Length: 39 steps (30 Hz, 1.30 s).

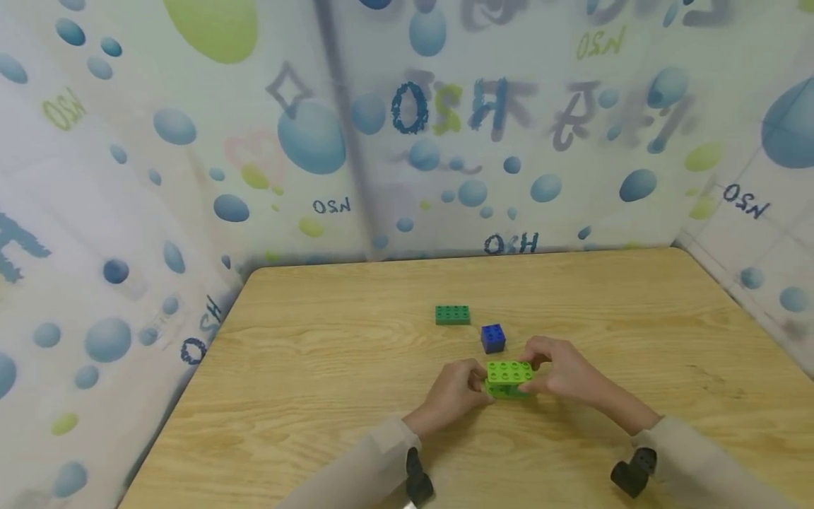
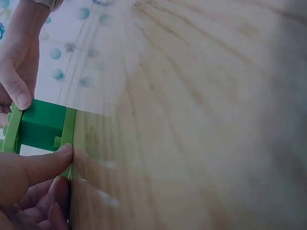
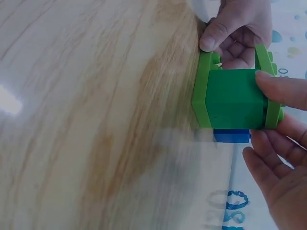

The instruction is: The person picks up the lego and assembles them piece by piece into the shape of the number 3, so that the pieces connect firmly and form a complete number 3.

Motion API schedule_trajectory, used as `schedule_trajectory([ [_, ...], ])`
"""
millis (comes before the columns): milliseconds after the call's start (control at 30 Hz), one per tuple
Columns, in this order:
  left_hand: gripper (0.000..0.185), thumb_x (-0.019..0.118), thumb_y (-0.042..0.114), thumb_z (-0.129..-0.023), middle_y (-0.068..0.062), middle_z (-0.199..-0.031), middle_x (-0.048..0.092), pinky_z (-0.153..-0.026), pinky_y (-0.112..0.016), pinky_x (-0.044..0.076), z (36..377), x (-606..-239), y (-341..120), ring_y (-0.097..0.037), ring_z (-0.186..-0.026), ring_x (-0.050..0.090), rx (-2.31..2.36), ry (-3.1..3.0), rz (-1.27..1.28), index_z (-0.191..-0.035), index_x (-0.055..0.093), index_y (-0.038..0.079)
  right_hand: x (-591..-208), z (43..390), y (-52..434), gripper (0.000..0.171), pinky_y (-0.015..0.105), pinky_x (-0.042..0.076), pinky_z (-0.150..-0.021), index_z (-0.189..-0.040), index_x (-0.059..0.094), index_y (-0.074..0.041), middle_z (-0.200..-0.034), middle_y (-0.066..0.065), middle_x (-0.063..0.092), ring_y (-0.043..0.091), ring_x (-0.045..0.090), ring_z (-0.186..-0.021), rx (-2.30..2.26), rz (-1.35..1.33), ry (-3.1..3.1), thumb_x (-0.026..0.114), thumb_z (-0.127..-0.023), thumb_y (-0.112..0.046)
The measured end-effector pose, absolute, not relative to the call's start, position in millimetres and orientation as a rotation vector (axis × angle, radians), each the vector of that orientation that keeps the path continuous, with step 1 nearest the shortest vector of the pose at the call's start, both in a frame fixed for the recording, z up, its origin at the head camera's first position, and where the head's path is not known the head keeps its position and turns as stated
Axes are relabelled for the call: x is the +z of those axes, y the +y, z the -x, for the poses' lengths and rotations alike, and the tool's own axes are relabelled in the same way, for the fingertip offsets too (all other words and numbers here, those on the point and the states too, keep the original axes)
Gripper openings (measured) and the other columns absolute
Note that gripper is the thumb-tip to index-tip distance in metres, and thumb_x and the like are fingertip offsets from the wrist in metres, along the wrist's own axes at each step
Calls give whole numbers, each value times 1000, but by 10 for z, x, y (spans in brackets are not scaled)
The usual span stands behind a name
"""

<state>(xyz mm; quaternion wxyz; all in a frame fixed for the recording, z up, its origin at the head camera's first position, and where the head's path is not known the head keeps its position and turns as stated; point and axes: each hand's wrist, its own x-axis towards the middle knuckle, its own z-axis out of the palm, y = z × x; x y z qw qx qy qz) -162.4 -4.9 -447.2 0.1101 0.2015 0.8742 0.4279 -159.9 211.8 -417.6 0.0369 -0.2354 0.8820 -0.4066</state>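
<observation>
A light green eight-stud plate point(image 1: 507, 372) lies over a second light green plate point(image 3: 203, 91). Between them, at the right end, stands a green brick point(image 3: 235, 99). My left hand point(image 1: 455, 390) pinches the left end of the lower plate, its thumb along the edge in the left wrist view. My right hand point(image 1: 562, 370) grips the upper plate's right end between thumb and fingers. The lower plate sits at the tabletop. Just behind this stack is a blue four-stud brick point(image 1: 492, 338).
Farther back on the wooden table point(image 1: 331, 332) lies a dark green eight-stud brick point(image 1: 452, 315). A wall covering point(image 1: 394, 177) printed with blue and green drops rises behind the table's far edge and along its sides.
</observation>
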Motion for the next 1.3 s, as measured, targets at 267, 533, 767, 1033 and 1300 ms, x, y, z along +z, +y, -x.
schedule_trajectory([
  [267,32,77,3,-71,3,-68,54,-51,-18,40,1619,-4468,-49,-3,-58,46,1267,2569,-619,-97,61,-2,-4169,1598,2114,31,41,46,-74,-86,56,-10,-89,0,57,17,55,-82,-1273,673,2649,80,-69,-18],
  [533,31,78,4,-70,4,-66,54,-51,-17,40,1625,-4460,-54,-2,-57,46,1260,2568,-633,-96,61,0,-4190,1641,2155,31,33,48,-74,-92,53,-10,-92,2,56,15,56,-80,-1265,737,2513,77,-74,-19],
  [767,32,78,3,-70,2,-67,55,-51,-17,40,1630,-4445,-55,-2,-57,46,1252,2568,-641,-97,61,-2,-4194,1777,2303,32,33,47,-78,-106,56,-6,-101,5,58,16,57,-89,-1298,837,2323,70,-82,-20],
  [1033,31,78,3,-70,3,-66,54,-50,-17,40,1620,-4424,-77,-2,-56,46,1257,2555,-633,-96,62,-2,-4200,2073,2427,41,31,49,-77,-118,50,10,-106,24,56,20,58,-92,-1444,732,2273,63,-87,-14],
  [1300,31,78,5,-71,4,-66,54,-51,-17,40,1623,-4427,-82,-2,-56,46,1267,2540,-619,-97,62,-1,-4303,2340,2339,49,36,48,-81,-121,50,8,-113,24,55,32,57,-100,-1434,636,2294,69,-83,-16],
])
